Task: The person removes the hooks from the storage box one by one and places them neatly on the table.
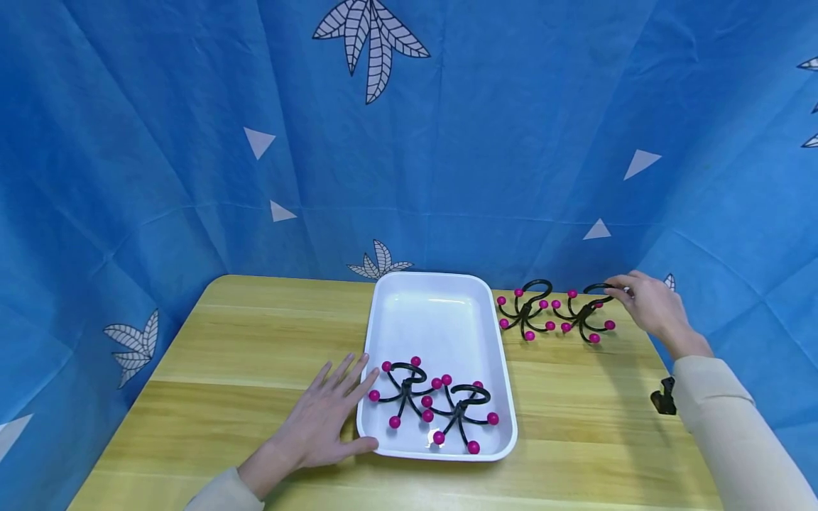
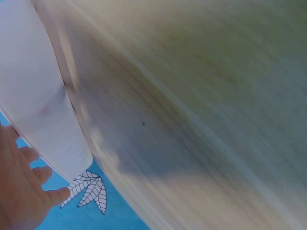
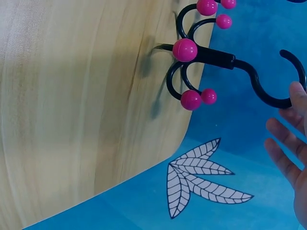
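Observation:
My right hand point(image 1: 655, 309) pinches the curved top of a black multi-arm hanging hook point(image 1: 584, 313) with pink ball tips, near the table's back right. In the right wrist view, fingertips point(image 3: 297, 93) meet the bend of that hook point(image 3: 216, 57), whose arms stand close over the tabletop. A similar hook point(image 1: 525, 311) stands just left of it. My left hand point(image 1: 322, 419) lies with fingers spread at the left rim of a white tray point(image 1: 434, 305). Inside the tray's near end are two more such hooks, one on the left point(image 1: 405, 387) and another point(image 1: 461, 408) beside it.
The wooden table point(image 1: 268, 333) has rounded back corners. A blue cloth point(image 1: 511, 142) with leaf and triangle prints hangs behind and around it. A small black object point(image 1: 664, 397) lies by the right edge, partly behind my right sleeve point(image 1: 728, 411).

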A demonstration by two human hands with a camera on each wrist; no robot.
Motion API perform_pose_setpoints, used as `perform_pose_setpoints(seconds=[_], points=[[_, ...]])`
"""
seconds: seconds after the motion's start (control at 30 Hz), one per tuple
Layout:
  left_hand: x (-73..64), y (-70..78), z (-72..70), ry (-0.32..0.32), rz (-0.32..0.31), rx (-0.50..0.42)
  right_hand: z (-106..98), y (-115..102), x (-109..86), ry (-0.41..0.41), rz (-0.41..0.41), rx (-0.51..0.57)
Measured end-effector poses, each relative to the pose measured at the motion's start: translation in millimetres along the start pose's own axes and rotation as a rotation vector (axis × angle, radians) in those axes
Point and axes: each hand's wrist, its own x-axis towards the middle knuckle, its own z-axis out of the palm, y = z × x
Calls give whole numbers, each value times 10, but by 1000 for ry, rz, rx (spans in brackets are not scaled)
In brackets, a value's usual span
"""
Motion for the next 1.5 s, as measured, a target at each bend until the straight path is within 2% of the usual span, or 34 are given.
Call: perform_pose_setpoints(seconds=[0.33, 0.67, 0.9, 1.13, 1.5], points=[[4, 16, -2, 7, 6, 3, -5, 4, -37, -17, 25, 13], [0, 11, -1, 16, 7, 3, -72, -116, -124, -15, 51, 35], [-10, 4, -11, 46, 19, 36, -168, -287, -210, -7, 25, 50], [-8, 3, -10, 25, 10, 20, -249, -486, -281, 9, -6, -2], [-17, 12, -21, 23, 7, 19, -297, -868, -428, 123, -117, -29]])
